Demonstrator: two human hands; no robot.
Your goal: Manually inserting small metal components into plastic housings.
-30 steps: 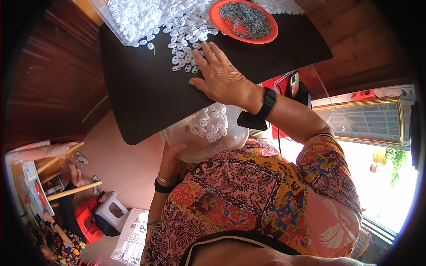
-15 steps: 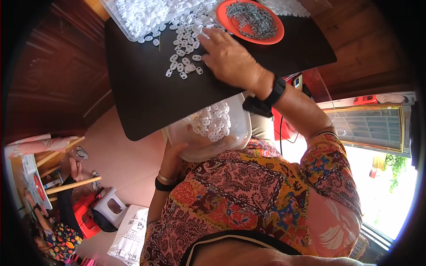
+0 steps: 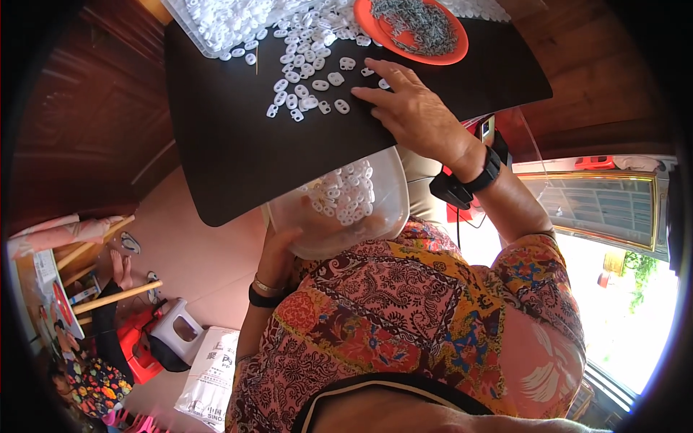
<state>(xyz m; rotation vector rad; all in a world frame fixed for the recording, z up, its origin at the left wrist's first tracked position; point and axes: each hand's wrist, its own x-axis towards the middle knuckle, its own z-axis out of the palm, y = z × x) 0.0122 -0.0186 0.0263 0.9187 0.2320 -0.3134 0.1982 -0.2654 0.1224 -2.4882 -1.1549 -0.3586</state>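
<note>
The right hand [image 3: 419,112], with fingers spread, was among white pieces [image 3: 320,85] on the black table [image 3: 231,144]; the left hand [image 3: 277,250] held a tub [image 3: 392,184] nearer. Separating pieces seemed the step; the next probably called for light touch.

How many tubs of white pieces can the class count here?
2: one tub on the table, upper left, partly out of view; another tub in the left hand, below the table's edge. Others may be hidden: more white pieces lie at top right, container unclear.
</note>
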